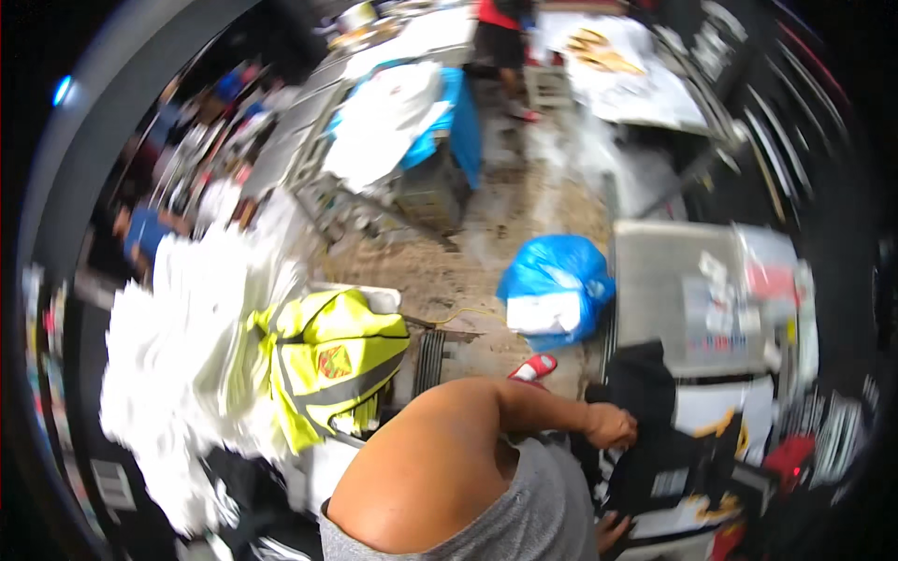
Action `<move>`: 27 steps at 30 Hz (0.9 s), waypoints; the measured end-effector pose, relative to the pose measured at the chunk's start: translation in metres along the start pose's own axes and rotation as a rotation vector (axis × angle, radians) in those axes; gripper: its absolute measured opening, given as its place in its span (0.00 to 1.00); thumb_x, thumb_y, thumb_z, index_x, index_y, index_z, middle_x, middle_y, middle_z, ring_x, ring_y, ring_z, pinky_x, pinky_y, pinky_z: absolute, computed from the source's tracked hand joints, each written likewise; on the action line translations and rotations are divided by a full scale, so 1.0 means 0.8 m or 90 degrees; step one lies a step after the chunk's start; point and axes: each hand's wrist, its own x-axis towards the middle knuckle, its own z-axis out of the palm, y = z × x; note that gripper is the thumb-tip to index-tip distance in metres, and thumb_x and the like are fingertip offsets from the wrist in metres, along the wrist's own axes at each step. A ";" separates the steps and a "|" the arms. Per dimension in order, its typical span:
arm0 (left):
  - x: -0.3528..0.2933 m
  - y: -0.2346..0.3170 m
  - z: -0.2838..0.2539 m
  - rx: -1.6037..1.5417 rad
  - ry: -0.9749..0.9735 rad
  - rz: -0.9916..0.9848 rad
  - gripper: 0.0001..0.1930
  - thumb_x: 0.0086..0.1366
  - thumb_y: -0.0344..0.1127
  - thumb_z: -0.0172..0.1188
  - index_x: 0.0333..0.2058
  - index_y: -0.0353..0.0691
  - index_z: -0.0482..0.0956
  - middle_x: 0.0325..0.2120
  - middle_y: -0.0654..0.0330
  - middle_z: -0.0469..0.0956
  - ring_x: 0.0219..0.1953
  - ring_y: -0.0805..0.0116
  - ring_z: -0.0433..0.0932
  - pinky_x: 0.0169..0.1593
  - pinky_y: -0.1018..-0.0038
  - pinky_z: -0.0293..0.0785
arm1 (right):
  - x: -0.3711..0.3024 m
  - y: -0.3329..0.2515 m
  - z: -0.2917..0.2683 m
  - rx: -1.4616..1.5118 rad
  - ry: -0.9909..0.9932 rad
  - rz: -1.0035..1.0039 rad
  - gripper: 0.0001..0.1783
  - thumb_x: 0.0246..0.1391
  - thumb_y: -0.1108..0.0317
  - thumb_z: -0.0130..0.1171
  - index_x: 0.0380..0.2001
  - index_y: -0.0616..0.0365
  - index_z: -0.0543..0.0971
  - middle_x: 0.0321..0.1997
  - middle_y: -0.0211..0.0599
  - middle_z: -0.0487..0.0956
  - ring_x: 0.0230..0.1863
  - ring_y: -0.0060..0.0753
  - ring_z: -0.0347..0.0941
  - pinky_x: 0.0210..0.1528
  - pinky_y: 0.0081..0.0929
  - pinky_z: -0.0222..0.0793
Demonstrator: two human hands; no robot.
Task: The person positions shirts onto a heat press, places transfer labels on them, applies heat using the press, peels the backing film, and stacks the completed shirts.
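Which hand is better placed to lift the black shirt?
Probably the left: the left hand rests on the black shirt, while the right hand is mostly hidden at its lower edge.

A garment (655,458) is spread at lower right, below a table (669,280). A bag (557,276) sits centre, a vest (327,360) left of it, beside stacked cloth (178,346).

Left arm bent across the body, left hand (610,425) fisted in a closed grip; right hand (610,531) barely showing.
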 end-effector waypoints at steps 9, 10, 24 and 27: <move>-0.224 -0.070 -0.059 0.017 -0.011 -0.471 0.15 0.64 0.39 0.57 0.46 0.39 0.81 0.41 0.44 0.84 0.46 0.45 0.82 0.49 0.54 0.78 | 0.126 -0.169 -0.005 0.098 -0.175 -0.357 0.21 0.66 0.59 0.57 0.56 0.62 0.76 0.55 0.57 0.79 0.55 0.56 0.75 0.58 0.45 0.72; -0.253 -0.074 -0.072 0.021 0.013 -0.493 0.15 0.64 0.39 0.57 0.46 0.39 0.81 0.41 0.44 0.84 0.46 0.45 0.82 0.49 0.54 0.78 | 0.134 -0.214 -0.003 0.098 -0.200 -0.387 0.21 0.66 0.59 0.57 0.55 0.62 0.77 0.55 0.57 0.79 0.55 0.56 0.76 0.58 0.44 0.72; -0.496 -0.038 -0.273 0.004 0.661 -0.639 0.27 0.61 0.38 0.57 0.60 0.37 0.72 0.42 0.39 0.83 0.46 0.39 0.81 0.51 0.50 0.76 | 0.159 -0.666 0.030 -0.049 -0.457 -0.822 0.20 0.64 0.62 0.59 0.54 0.62 0.80 0.53 0.54 0.82 0.54 0.51 0.77 0.59 0.38 0.71; -0.533 -0.011 -0.245 0.007 0.792 -0.611 0.25 0.65 0.37 0.58 0.59 0.36 0.73 0.47 0.42 0.82 0.50 0.42 0.81 0.54 0.54 0.76 | 0.173 -0.708 0.047 -0.065 -0.505 -0.861 0.19 0.64 0.63 0.59 0.54 0.62 0.81 0.52 0.53 0.82 0.54 0.50 0.77 0.59 0.37 0.71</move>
